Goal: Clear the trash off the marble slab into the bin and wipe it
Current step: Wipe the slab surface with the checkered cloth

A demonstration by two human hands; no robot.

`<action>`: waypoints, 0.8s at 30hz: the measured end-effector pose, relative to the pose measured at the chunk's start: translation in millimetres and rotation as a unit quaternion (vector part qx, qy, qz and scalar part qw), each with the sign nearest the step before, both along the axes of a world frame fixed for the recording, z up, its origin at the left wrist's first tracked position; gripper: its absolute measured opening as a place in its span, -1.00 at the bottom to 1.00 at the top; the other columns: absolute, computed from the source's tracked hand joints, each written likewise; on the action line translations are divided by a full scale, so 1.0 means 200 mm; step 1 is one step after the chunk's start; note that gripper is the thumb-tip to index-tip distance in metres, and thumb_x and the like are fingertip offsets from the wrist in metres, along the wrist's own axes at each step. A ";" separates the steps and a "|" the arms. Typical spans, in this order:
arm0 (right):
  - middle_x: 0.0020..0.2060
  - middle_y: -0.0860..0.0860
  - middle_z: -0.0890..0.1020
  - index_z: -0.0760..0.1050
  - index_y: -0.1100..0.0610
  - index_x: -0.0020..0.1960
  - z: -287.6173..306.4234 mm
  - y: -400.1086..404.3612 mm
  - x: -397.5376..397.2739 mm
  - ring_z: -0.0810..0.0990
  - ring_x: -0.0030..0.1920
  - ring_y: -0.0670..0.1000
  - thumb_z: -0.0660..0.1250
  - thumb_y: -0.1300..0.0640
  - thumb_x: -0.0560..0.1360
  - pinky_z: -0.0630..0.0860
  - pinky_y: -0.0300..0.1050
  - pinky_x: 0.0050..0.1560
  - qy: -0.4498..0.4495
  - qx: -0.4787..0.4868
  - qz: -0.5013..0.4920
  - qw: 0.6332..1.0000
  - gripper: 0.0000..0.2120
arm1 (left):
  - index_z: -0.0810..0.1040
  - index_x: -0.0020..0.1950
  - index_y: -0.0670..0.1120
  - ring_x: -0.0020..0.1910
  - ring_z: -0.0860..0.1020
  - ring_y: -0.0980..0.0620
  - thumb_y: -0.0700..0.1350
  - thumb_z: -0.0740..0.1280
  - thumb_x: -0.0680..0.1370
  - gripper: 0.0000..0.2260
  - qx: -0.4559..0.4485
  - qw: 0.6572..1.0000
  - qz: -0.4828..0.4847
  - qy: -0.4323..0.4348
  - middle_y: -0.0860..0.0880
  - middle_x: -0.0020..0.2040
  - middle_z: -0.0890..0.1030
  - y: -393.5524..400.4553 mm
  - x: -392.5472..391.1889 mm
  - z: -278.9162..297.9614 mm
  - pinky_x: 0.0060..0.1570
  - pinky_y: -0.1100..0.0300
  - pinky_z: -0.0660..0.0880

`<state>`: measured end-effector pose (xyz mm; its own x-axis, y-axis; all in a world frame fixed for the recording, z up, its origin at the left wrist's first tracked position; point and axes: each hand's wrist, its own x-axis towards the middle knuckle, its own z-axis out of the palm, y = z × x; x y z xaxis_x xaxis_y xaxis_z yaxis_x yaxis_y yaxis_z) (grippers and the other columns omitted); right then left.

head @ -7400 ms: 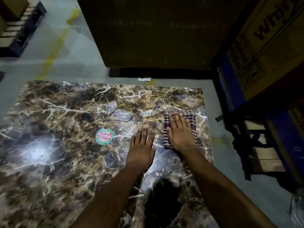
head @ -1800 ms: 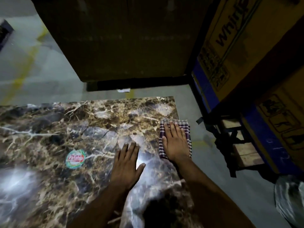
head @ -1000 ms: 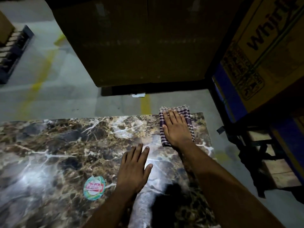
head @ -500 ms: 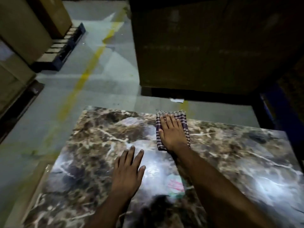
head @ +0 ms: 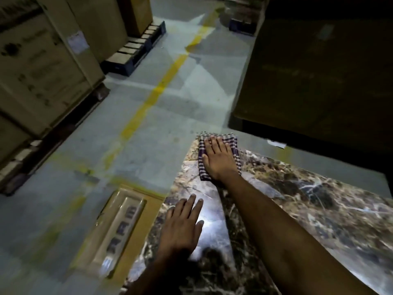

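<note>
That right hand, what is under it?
A folded checked cloth lies under the right hand, pressed flat on the far left corner of the marble slab. Its edges show around the fingers. The marble beneath the cloth is covered, so any dirt there cannot be seen.

1. Checked cloth (head: 235, 145): its middle is hidden under the right hand (head: 219, 160); only the borders show.
2. Marble slab (head: 319, 209): cut off by the near and right picture edges; part of its near surface is hidden under both forearms.
3. Left hand (head: 180, 224): the wrist sinks into a dark shadow.
4. Flat box (head: 119, 226) on the floor left of the slab: its lettering is too blurred to read.
5. Cartons (head: 38, 67) at far left: printing illegible, cut off by the picture edge.
6. Dark carton (head: 319, 67) at far right: surface detail lost in gloom.
</note>
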<state>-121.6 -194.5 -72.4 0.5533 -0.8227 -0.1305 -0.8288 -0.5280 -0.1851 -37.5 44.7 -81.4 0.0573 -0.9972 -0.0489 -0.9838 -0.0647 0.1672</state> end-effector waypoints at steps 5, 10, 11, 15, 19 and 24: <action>0.64 0.07 0.04 -0.05 0.05 0.66 0.00 0.10 0.18 -0.04 0.63 0.12 -0.03 -0.11 0.69 -0.14 0.09 0.58 0.012 -0.007 0.044 0.999 -0.41 | 0.48 0.47 0.01 0.35 0.52 -0.06 0.16 0.13 0.58 -0.49 0.005 1.000 -0.007 0.000 0.00 0.45 0.51 0.08 0.11 -0.02 0.22 0.02 0.52; 0.64 0.08 0.07 -0.04 0.05 0.66 0.00 0.38 0.20 -0.03 0.64 0.12 -0.23 -0.17 0.61 -0.12 0.11 0.58 0.015 -0.004 0.082 0.996 -0.34 | 0.43 0.49 -0.04 0.41 0.49 -0.09 0.14 0.13 0.57 -0.47 0.023 1.000 0.003 0.011 -0.07 0.47 0.48 0.24 0.14 -0.05 0.37 0.00 0.21; 0.64 0.08 0.08 -0.03 0.05 0.66 0.00 0.44 0.20 -0.03 0.64 0.13 -0.25 -0.17 0.59 -0.11 0.11 0.58 0.013 -0.004 0.088 0.996 -0.32 | 0.41 0.50 -0.05 0.41 0.48 -0.09 0.13 0.13 0.57 -0.46 0.022 1.000 0.002 0.014 -0.08 0.47 0.48 0.28 0.15 -0.04 0.37 0.01 0.20; 0.64 0.08 0.07 -0.02 0.05 0.66 0.00 0.70 0.19 -0.04 0.64 0.13 -0.27 -0.18 0.58 -0.11 0.12 0.58 0.016 0.006 0.111 0.994 -0.31 | 0.45 0.49 -0.05 0.39 0.50 -0.08 0.14 0.10 0.60 -0.48 0.045 0.999 0.007 0.020 -0.07 0.46 0.49 0.51 0.16 0.01 0.38 -0.03 0.38; 0.64 0.08 0.05 -0.02 0.06 0.66 0.03 0.96 0.17 -0.06 0.64 0.12 -0.30 -0.18 0.56 -0.13 0.13 0.59 0.012 0.013 0.141 0.990 -0.28 | 0.44 0.50 -0.09 0.40 0.48 -0.12 0.11 0.08 0.61 -0.47 0.065 0.996 0.048 0.043 -0.08 0.45 0.49 0.74 0.14 0.09 0.33 -0.08 0.47; 0.64 0.08 0.07 0.00 0.05 0.66 0.04 1.33 0.12 -0.05 0.64 0.12 -0.29 -0.17 0.56 -0.10 0.13 0.58 0.004 0.025 0.179 0.983 -0.29 | 0.20 0.63 -0.05 0.57 0.23 -0.09 0.15 0.00 0.63 -0.41 0.101 0.987 0.117 0.031 -0.06 0.60 0.26 1.16 0.07 0.14 0.50 -0.04 0.25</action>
<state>-97.6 72.2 -63.6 0.8056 -0.5672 -0.1709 -0.5923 -0.7774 -0.2117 -23.3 275.8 -53.9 0.2765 -0.9264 -0.2555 -0.9258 -0.3281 0.1880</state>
